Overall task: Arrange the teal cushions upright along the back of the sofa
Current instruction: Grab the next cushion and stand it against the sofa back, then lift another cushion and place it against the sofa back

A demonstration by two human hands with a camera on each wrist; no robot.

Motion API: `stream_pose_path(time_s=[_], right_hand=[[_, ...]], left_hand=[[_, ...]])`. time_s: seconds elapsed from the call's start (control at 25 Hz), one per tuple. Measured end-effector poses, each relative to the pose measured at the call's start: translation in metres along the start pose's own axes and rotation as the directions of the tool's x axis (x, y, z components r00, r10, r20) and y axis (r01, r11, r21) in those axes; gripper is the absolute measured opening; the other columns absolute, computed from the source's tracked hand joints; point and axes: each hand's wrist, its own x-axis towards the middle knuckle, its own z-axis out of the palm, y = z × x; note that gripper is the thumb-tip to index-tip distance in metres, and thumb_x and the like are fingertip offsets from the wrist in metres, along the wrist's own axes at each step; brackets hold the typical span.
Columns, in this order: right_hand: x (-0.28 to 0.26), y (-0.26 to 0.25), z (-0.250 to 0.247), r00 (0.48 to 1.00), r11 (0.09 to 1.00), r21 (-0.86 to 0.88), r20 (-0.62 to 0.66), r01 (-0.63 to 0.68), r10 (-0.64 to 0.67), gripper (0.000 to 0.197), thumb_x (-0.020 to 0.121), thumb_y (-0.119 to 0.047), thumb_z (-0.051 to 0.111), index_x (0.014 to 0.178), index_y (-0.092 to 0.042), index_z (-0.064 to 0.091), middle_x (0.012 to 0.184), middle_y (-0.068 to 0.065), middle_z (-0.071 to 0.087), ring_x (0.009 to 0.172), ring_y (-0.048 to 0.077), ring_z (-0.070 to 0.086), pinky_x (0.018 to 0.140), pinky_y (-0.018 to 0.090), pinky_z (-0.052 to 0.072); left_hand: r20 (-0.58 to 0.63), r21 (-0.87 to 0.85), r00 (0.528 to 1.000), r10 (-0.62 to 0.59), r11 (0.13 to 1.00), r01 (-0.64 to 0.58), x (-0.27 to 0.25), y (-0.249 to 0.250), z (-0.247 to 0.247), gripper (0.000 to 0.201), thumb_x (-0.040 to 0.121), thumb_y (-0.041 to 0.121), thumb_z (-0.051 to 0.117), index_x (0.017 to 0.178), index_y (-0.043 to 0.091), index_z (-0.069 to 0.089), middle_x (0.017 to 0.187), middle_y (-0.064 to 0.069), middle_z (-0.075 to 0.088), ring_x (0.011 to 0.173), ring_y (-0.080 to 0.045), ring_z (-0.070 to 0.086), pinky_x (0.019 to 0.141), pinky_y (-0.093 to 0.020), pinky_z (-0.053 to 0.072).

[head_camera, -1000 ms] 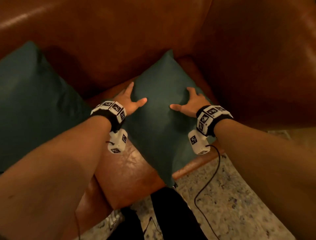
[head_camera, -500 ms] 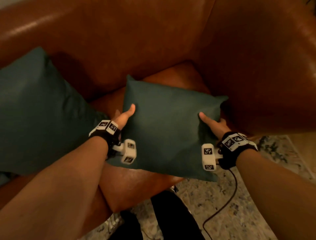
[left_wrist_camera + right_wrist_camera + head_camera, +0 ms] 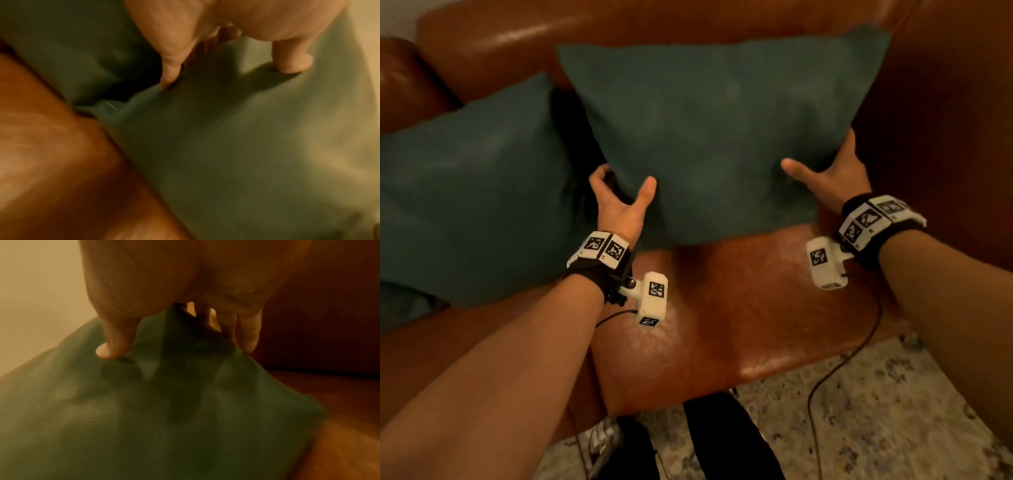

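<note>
Since the previous frame the right cushion (image 3: 709,137) rose from the seat to upright against the sofa back (image 3: 524,31). Left hand (image 3: 619,202) and right hand (image 3: 828,174) pinch its lower edges — seating step. Next: settle, release beside the left cushion (image 3: 472,192).

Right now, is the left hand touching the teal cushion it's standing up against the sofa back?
Touching. The left wrist view shows the left hand pinching the right teal cushion, thumb on its face and fingers behind its edge.
</note>
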Motion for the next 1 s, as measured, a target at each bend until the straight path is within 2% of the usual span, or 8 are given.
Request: stream_pose_path(time_s=[0.16,0.28,0.4,0.48,0.52,0.64,0.8,1.0], right_hand=[[0.027,-0.015,0.025,0.996,0.998,-0.043,0.085,0.036,-0.032,0.114,0.077,-0.057,0.078,0.16,-0.024,0.007,0.163,0.003,0.036,0.147,0.028,0.04,0.12,0.043,0.036],[0.023,-0.009,0.031,1.0,0.999,-0.039,-0.024,0.014,-0.015,0.111,0.072,-0.057,0.082,0.158,-0.022,0.019,0.159,0.004,0.043,0.144,0.025,0.045,0.118,0.041,0.039],[0.001,-0.01,0.035,0.965,0.999,-0.013,-0.261,-0.036,0.031,0.074,0.077,-0.045,0.082,0.136,-0.013,0.049,0.127,0.008,0.065,0.116,0.023,0.064,0.095,0.027,0.05],[-0.021,-0.014,0.05,0.948,0.999,-0.007,-0.316,-0.054,0.049,0.038,0.086,-0.033,0.074,0.114,-0.01,0.063,0.102,0.009,0.07,0.092,0.021,0.066,0.08,0.027,0.051],[-0.032,-0.017,0.063,0.955,0.999,-0.035,-0.296,-0.031,0.02,0.021,0.088,-0.029,0.072,0.101,-0.014,0.067,0.094,0.01,0.072,0.083,0.02,0.065,0.074,0.029,0.05],[-0.059,-0.033,0.123,0.999,0.999,-0.023,0.03,0.029,-0.029,0.016,0.086,-0.021,0.072,0.073,-0.024,0.064,0.071,0.004,0.071,0.069,0.024,0.07,0.072,0.037,0.057],[-0.096,-0.083,0.23,0.857,0.991,-0.124,0.514,0.055,0.017,0.022,0.086,-0.016,0.073,0.069,-0.029,0.069,0.077,0.004,0.078,0.08,0.027,0.076,0.077,0.035,0.055],[-0.16,-0.167,0.367,0.76,0.986,-0.121,0.65,0.111,-0.006,0.023,0.087,-0.014,0.073,0.069,-0.029,0.071,0.075,-0.002,0.075,0.077,0.02,0.072,0.069,0.025,0.054]], left_hand=[[-0.023,0.092,0.988,-0.154,0.984,0.155,0.023,0.0,-0.012,0.092,0.059,0.063,0.072,0.135,0.036,0.028,0.136,0.008,0.056,0.116,-0.022,0.059,0.104,-0.055,0.05],[0.0,0.103,0.987,-0.161,0.982,0.16,0.022,0.002,-0.015,0.081,0.061,0.059,0.074,0.128,0.038,0.033,0.128,0.011,0.054,0.114,-0.021,0.059,0.102,-0.052,0.052],[-0.015,0.094,0.988,-0.153,0.984,0.154,0.018,-0.01,-0.03,0.045,0.075,0.045,0.075,0.109,0.033,0.049,0.115,0.003,0.062,0.109,-0.026,0.065,0.091,-0.045,0.058],[-0.039,0.034,0.982,-0.186,0.982,0.187,0.014,-0.019,-0.049,0.009,0.088,0.027,0.068,0.087,0.024,0.06,0.093,-0.002,0.068,0.094,-0.03,0.069,0.075,-0.039,0.059],[-0.044,0.027,0.979,-0.198,0.98,0.199,0.012,-0.023,-0.06,0.012,0.091,0.019,0.064,0.08,0.023,0.061,0.082,-0.002,0.068,0.081,-0.027,0.069,0.068,-0.034,0.056],[-0.073,0.024,0.972,-0.225,0.974,0.227,0.004,-0.037,-0.107,0.024,0.094,0.009,0.057,0.074,0.022,0.06,0.07,-0.003,0.064,0.054,-0.01,0.06,0.057,-0.025,0.05],[-0.091,-0.012,0.951,-0.296,0.955,0.296,-0.008,-0.071,-0.21,0.025,0.094,0.005,0.055,0.074,0.018,0.06,0.069,-0.005,0.063,0.041,0.0,0.058,0.049,-0.019,0.049],[-0.308,-0.095,0.887,-0.343,0.939,0.33,-0.02,-0.107,-0.384,0.026,0.093,0.002,0.056,0.071,0.016,0.059,0.065,-0.007,0.062,0.036,-0.002,0.056,0.042,-0.015,0.047]])
